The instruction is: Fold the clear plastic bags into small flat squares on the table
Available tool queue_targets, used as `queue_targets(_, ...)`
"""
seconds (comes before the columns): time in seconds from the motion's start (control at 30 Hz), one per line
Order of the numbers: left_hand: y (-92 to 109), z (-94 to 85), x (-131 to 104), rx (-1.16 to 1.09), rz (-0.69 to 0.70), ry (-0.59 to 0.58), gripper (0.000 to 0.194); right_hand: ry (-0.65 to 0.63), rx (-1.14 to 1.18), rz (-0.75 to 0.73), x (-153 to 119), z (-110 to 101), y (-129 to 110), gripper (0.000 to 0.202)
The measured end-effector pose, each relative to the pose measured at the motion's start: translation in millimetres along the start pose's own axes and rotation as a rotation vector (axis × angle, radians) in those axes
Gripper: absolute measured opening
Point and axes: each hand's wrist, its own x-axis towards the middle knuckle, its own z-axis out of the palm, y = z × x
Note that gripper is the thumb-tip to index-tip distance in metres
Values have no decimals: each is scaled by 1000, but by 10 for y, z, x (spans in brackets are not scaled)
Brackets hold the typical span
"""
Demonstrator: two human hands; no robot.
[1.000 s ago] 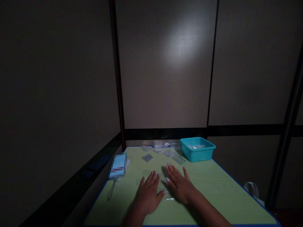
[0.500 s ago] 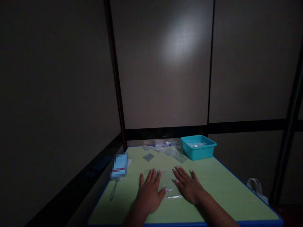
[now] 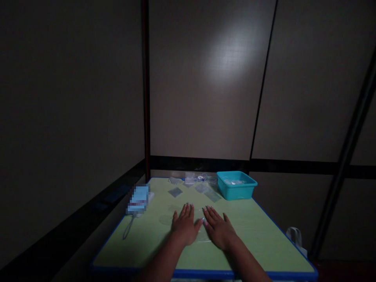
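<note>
A thin clear plastic sheet or bag [image 3: 202,236] lies flat on the pale green table; most of its outline is hard to make out. My left hand [image 3: 185,228] rests palm down over its left part, fingers stretched out. On the right part lies my right hand [image 3: 220,230], also flat with fingers extended. The two thumbs are close together over the plastic, with a shiny fold showing below them. Neither hand grips anything.
A turquoise basin [image 3: 237,192] with clear plastic inside stands at the back right. Grey flat squares [image 3: 175,192] and clear packets [image 3: 190,178] lie toward the back. A pixelated blue item [image 3: 139,199] with a strap is at the left edge. A white bag [image 3: 296,239] sits beyond the right edge.
My hands have come closer together, the thumbs now nearly meeting, and narrowing the strip of plastic visible between them. The camera view has tilted and shifted slightly.
</note>
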Motion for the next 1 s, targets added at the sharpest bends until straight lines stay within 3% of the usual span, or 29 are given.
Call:
queue_targets(0.2, -321, -104, -110, 18, 35, -32, 69, -6, -6, 6, 0, 14, 6, 55)
queue_targets(0.4, -837, -185, -243, 125, -43, -19, 69, 0, 37, 5, 20, 43, 10, 57)
queue_targets(0.5, -933, -224, -277, 151, -70, -28, 69, -4, 51, 12, 16, 42, 6, 59)
queue_targets(0.6, -829, -278, -288, 160, -71, -8, 68, -7, 58, 16, -1, 23, -5, 58)
queue_targets(0.83, -224, -296, -296, 90, 131, 17, 66, 0, 48, 25, -19, 5, -23, 56)
queue_targets(1.0, -109, -163, -300, 65, 118, -72, 70, 10, 57, 20, -31, 0, -29, 55)
